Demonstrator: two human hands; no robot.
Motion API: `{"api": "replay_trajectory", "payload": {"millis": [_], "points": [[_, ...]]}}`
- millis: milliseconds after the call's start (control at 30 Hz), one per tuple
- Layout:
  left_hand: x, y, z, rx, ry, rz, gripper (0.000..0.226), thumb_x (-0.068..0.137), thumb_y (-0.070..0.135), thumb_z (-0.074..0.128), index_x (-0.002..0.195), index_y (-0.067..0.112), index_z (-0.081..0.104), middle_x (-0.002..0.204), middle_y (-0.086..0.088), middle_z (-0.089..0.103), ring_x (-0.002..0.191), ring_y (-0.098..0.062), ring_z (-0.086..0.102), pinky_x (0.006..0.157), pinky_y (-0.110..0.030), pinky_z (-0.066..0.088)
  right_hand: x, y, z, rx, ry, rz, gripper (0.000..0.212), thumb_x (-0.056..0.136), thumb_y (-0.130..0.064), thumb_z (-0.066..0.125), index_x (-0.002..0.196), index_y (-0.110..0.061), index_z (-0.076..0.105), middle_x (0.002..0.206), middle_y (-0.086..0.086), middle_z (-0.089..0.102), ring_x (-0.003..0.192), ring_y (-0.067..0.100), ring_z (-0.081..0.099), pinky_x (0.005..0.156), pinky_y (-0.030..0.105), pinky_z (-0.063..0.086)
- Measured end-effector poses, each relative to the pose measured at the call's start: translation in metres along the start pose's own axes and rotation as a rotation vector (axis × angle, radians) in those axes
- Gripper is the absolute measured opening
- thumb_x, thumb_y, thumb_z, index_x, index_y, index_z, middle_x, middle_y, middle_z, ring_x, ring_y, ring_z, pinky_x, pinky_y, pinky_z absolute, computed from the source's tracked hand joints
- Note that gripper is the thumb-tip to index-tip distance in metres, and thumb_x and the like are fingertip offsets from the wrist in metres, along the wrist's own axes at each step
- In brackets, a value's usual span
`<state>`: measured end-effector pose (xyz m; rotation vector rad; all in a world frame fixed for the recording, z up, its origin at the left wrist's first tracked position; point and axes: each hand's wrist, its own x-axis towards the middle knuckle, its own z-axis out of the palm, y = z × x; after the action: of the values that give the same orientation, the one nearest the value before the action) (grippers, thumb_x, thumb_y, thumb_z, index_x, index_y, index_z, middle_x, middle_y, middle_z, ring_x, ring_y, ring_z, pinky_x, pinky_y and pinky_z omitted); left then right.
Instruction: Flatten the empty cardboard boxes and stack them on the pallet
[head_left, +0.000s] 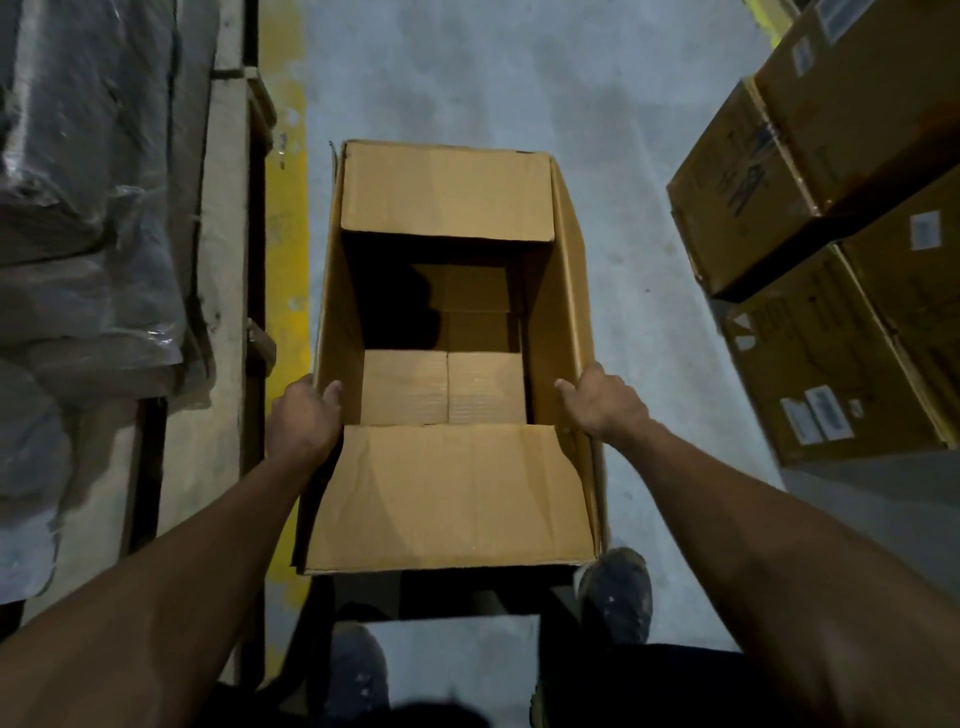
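Both hands, left (304, 415) and right (605, 400), gripping box (447, 488) walls; best pushed inward, collapsing along creases

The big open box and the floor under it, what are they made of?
The open box looks like plain brown cardboard, matte, with creased flaps and fold lines. The floor seems to be smooth grey concrete, blotchy and stained, with a painted yellow stripe.

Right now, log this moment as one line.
box: open, unflattened, held over floor | left hand: grips left wall | right hand: grips right wall | stacked boxes: at right
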<state>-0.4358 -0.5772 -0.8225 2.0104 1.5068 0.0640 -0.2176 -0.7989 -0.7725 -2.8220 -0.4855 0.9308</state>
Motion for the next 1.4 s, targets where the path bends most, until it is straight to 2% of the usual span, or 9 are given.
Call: {"api": "replay_trajectory", "payload": {"millis": [233,400,533,767,833,1000,1133,1267,1400], "points": [[-0.005,0.013,-0.009,0.097,-0.038,0.031,0.046,0.104,0.037,0.047,0.139,0.007,0.047,0.131,-0.021,0.059,0.119,-0.042,0.056,0.092,-0.047,0.048,-0.003,0.013,0.020,0.227,0.139,0.142,0.026,0.106,-0.030,0.044,0.096,-0.011,0.057,0.096,0.011,0.064,0.088,0.028,0.063,0.083,0.045,0.056],[-0.036,0.068,-0.004,0.330,-0.045,0.632,0.062,0.102,0.040,0.046,0.155,0.014,0.027,0.160,-0.010,0.031,0.147,-0.028,0.027,0.120,-0.042,0.020,-0.004,0.013,0.019,0.273,0.121,0.191,0.030,0.104,-0.039,0.047,0.097,-0.011,0.057,0.099,0.013,0.064,0.090,0.033,0.064,0.083,0.047,0.057],[-0.058,0.094,0.006,0.500,-0.760,0.559,0.058,0.099,0.058,0.042,0.143,0.019,0.045,0.139,-0.009,0.056,0.121,-0.027,0.055,0.099,-0.042,0.047,-0.008,0.013,0.005,0.390,-0.050,0.224,0.034,0.102,-0.039,0.053,0.110,-0.007,0.056,0.109,0.016,0.062,0.094,0.038,0.064,0.078,0.048,0.060],[-0.082,0.115,-0.034,0.581,-0.588,0.809,0.028,0.093,0.049,0.061,0.089,0.024,0.051,0.088,0.001,0.059,0.076,-0.014,0.053,0.061,-0.028,0.040,-0.031,0.024,-0.010,0.557,-0.207,0.216,0.034,0.098,-0.035,0.062,0.096,-0.001,0.060,0.091,0.017,0.066,0.082,0.035,0.069,0.076,0.045,0.062],[-0.093,0.120,-0.052,0.578,-0.634,0.845,0.032,0.095,0.050,0.058,0.078,0.026,0.047,0.079,0.003,0.055,0.070,-0.012,0.050,0.058,-0.028,0.036,-0.043,0.026,-0.016,0.599,-0.240,0.222,0.031,0.099,-0.031,0.064,0.086,-0.003,0.059,0.073,0.011,0.061,0.061,0.025,0.062,0.053,0.030,0.057],[-0.126,0.125,-0.083,0.477,-0.929,0.673,0.062,0.099,0.062,0.030,0.095,0.013,0.069,0.089,-0.002,0.065,0.079,-0.015,0.061,0.073,-0.027,0.045,-0.068,0.030,-0.020,0.467,-0.281,0.193,0.024,0.099,-0.027,0.062,0.101,-0.003,0.058,0.086,0.008,0.061,0.068,0.019,0.060,0.047,0.027,0.046],[-0.143,0.110,-0.078,0.522,-1.171,0.571,0.049,0.102,0.050,0.044,0.115,0.008,0.067,0.108,-0.004,0.068,0.091,-0.015,0.063,0.079,-0.029,0.053,-0.080,0.028,-0.011,0.408,-0.260,0.152,0.022,0.101,-0.022,0.059,0.109,-0.002,0.054,0.100,0.016,0.063,0.072,0.024,0.061,0.056,0.032,0.050],[-0.158,0.073,-0.041,0.723,-1.143,0.561,0.064,0.098,0.053,0.051,0.147,0.014,0.042,0.146,-0.007,0.050,0.129,-0.026,0.049,0.111,-0.044,0.041,-0.085,0.025,0.002,0.367,-0.176,0.106,0.015,0.106,-0.022,0.048,0.108,-0.008,0.051,0.106,0.016,0.060,0.086,0.031,0.063,0.067,0.037,0.053],[-0.162,0.040,-0.006,0.666,-1.046,0.514,0.068,0.091,0.058,0.059,0.138,0.011,0.047,0.127,-0.008,0.059,0.110,-0.024,0.057,0.099,-0.043,0.051,-0.083,0.021,0.012,0.320,-0.109,0.108,0.015,0.107,-0.021,0.043,0.106,-0.008,0.050,0.105,0.017,0.059,0.094,0.036,0.064,0.081,0.046,0.059]]}}
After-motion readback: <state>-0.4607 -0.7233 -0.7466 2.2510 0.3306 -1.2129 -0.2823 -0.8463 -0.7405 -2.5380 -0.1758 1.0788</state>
